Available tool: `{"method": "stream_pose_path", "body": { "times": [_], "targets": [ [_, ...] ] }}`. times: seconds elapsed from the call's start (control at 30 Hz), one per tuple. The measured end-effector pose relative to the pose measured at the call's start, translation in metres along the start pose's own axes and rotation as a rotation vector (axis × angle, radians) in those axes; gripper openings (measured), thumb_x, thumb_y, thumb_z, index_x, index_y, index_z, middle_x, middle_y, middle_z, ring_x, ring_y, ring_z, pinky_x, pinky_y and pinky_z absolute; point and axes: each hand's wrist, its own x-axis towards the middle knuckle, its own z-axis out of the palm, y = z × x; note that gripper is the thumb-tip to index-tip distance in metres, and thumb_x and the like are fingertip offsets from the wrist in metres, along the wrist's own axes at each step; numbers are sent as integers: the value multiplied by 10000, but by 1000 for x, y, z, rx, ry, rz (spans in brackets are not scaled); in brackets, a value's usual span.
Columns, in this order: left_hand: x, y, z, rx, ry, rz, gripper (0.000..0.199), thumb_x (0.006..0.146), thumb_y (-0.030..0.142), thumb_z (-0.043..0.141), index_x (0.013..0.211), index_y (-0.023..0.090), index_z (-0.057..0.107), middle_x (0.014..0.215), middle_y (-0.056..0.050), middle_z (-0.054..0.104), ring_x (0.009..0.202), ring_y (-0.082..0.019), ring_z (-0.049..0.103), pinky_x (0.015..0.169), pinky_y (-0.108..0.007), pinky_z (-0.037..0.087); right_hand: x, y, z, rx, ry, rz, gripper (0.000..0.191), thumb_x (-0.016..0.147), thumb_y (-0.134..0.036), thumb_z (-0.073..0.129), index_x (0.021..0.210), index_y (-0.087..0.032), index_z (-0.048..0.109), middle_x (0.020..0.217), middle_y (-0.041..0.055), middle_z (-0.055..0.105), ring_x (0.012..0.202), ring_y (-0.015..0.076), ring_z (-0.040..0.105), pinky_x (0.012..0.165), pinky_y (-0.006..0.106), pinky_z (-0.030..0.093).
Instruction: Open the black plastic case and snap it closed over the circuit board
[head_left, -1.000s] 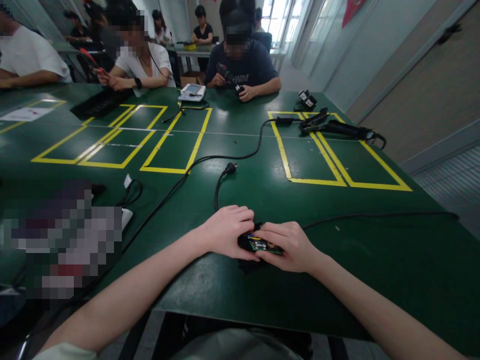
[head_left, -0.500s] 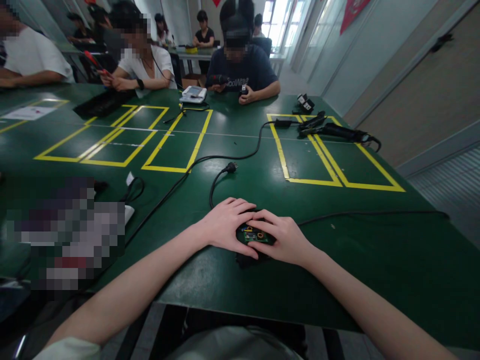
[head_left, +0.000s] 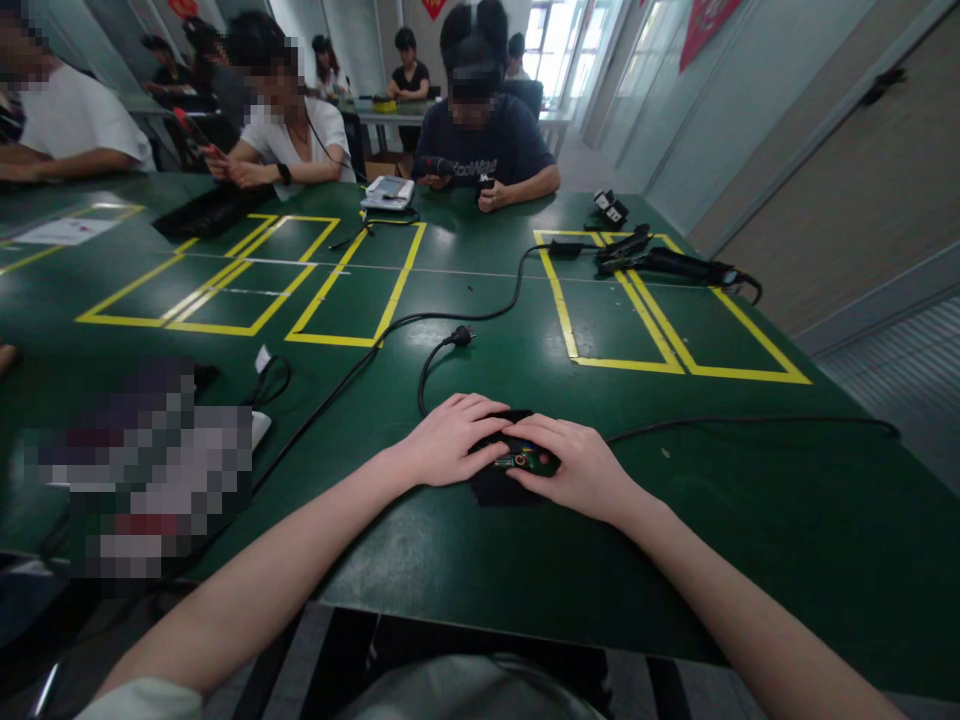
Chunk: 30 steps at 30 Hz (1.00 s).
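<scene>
Both hands meet around a small green circuit board point(head_left: 517, 461) with a copper-coloured ring coil, in front of me on the table. Black material point(head_left: 501, 490), possibly its casing or a cloth, shows beneath and behind it. From the left, my left hand point(head_left: 454, 440) curls over the board's side, its thumb along the near edge. Opposite it, my right hand point(head_left: 576, 462) grips the other side between thumb and fingers. The fingers hide much of the board. A black cord with a plug point(head_left: 461, 336) curves out beyond my left hand.
Another black cord point(head_left: 750, 421) runs right from behind my right hand. A long cable point(head_left: 337, 385) crosses the green table point(head_left: 420, 560) towards a black tool point(head_left: 679, 263) at the far right. Blurred-out items point(head_left: 180, 470) lie on the left. Several people sit across the table.
Both hands have shifted slightly with the circuit board. My left thumb has moved up across the board's near edge, and more black material shows behind and below the board.
</scene>
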Motion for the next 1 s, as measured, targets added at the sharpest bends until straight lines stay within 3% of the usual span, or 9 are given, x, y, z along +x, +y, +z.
{"method": "stream_pose_path", "body": {
  "times": [0.13, 0.33, 0.57, 0.73, 1.0],
  "targets": [
    [0, -1, 2, 1, 26, -30, 337, 1071, 388, 501, 1275, 212, 704, 1444, -107, 643, 1312, -279, 591, 1112, -485, 480, -1, -2, -1, -8, 4, 82, 406, 870, -263, 758, 1269, -244, 683, 1150, 66, 775, 953, 247, 761, 812, 373, 626],
    [-1, -3, 1, -8, 60, -47, 326, 1079, 372, 481, 1238, 228, 727, 1471, -111, 622, 1337, -280, 585, 1116, -504, 485, -1, -2, -3, -28, 108, 68, 343, 865, -243, 761, 1206, -223, 733, 1014, 94, 783, 923, 273, 704, 776, 420, 628],
    [-3, -5, 0, -68, 67, -3, 493, 901, 504, 739, 1300, 219, 689, 1508, -139, 595, 1384, -319, 567, 1166, -517, 447, 3, 2, 2, 116, 99, -10, 322, 896, -198, 704, 1216, -227, 698, 1096, 97, 766, 1028, 276, 685, 878, 465, 617],
    [0, -5, 2, -29, 18, -28, 522, 930, 479, 691, 1386, 230, 643, 1563, -124, 553, 1428, -300, 547, 1195, -500, 419, 4, 7, 5, 180, 93, -28, 375, 912, -200, 671, 1286, -232, 663, 1189, 105, 753, 1099, 275, 699, 953, 478, 597],
    [2, -7, 7, 95, 19, -106, 595, 962, 560, 619, 1430, 193, 623, 1607, -141, 490, 1478, -296, 500, 1235, -502, 375, 6, 17, 6, 245, 73, -36, 389, 938, -229, 645, 1326, -242, 661, 1187, 111, 753, 1075, 276, 694, 944, 492, 590]
  ]
}}
